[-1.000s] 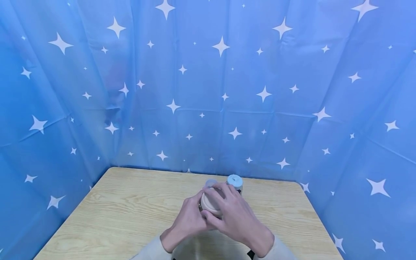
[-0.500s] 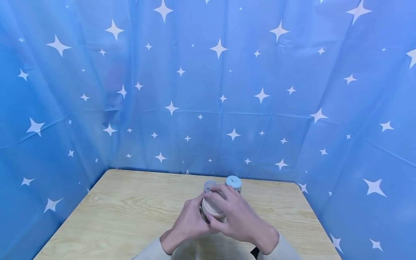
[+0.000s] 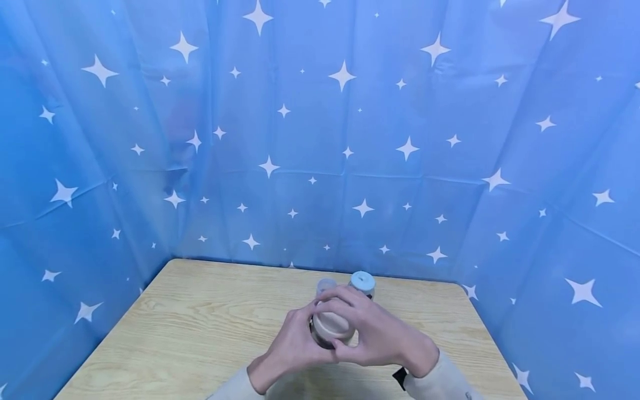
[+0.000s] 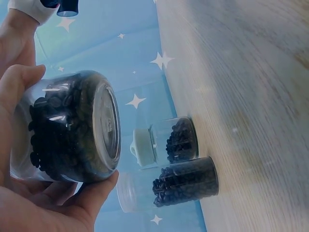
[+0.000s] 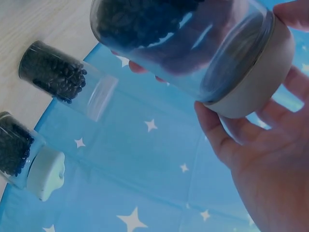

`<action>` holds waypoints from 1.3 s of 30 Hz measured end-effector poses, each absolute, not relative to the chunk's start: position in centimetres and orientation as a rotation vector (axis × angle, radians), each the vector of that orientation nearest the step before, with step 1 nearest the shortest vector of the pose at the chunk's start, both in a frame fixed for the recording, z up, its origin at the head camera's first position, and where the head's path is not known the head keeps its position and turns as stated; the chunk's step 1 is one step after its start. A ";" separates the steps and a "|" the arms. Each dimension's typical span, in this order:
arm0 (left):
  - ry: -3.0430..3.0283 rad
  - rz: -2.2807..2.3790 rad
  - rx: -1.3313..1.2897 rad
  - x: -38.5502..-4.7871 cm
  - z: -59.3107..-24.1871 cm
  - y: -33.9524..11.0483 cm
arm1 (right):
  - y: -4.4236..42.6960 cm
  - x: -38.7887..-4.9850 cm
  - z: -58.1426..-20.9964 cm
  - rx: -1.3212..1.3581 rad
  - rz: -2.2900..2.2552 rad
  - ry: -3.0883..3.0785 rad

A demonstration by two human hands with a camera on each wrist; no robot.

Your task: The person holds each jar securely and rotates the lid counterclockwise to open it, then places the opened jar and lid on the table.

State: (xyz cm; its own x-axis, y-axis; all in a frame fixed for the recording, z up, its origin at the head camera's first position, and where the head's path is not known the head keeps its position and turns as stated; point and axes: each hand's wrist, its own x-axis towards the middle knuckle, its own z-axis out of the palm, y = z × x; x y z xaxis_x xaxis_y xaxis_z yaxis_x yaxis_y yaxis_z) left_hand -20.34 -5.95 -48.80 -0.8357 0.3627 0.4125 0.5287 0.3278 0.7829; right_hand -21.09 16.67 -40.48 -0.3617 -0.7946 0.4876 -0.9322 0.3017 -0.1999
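Observation:
A clear glass jar (image 4: 72,128) of dark beans, which look like coffee beans, is held above the table by both hands. My left hand (image 3: 296,336) grips its glass body. At the other end, my right hand (image 3: 382,332) has its fingers and thumb curled around the beige lid (image 5: 258,87). That lid sits on the jar's mouth; the frames do not show how tightly. From the head view, the hands hide most of the glass.
Behind the hands, a slim bean jar with a translucent cap (image 4: 188,183) and a shorter one with a pale blue lid (image 3: 362,281) stand on the wooden table (image 3: 210,316). A blue star-patterned curtain (image 3: 300,139) encloses the back and sides.
My right wrist has swung outward to the right, its fingers still around the lid, and more of the lid shows. The left hand keeps its grip, with the jar slightly nearer me.

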 end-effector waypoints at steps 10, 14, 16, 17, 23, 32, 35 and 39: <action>-2.438 -1.539 -0.824 -20.3 -48.9 -5.7 | 17.1 -21.1 -40.3 1.596 0.609 -2.284; -2.428 -1.542 -0.837 -20.3 -48.9 -5.6 | 17.2 -21.1 -40.3 1.603 0.604 -2.277; -2.428 -1.541 -0.839 -20.3 -48.9 -5.5 | 17.3 -21.2 -40.4 1.604 0.601 -2.276; -2.429 -1.541 -0.839 -20.3 -48.9 -5.5 | 17.4 -21.2 -40.4 1.602 0.600 -2.278; -2.445 -1.550 -0.827 -20.2 -49.1 -5.5 | 17.6 -21.0 -40.5 1.593 0.580 -2.305; -2.461 -1.582 -0.820 -20.2 -49.2 -5.4 | 17.8 -20.7 -40.9 1.572 0.562 -2.322; -2.464 -1.579 -0.824 -20.3 -49.3 -5.3 | 17.8 -20.7 -41.0 1.573 0.567 -2.314; -2.458 -1.569 -0.826 -20.3 -49.5 -5.3 | 17.7 -20.7 -41.2 1.571 0.569 -2.314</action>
State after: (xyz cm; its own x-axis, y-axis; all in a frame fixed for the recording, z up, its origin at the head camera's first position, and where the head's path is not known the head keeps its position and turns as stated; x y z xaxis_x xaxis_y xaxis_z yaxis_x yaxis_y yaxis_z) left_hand -20.34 -5.32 -49.51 -0.8458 0.3834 0.3710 0.4979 0.3174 0.8071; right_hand -20.65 17.74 -41.19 -0.3657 -0.8176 0.4447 -0.9306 0.3290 -0.1605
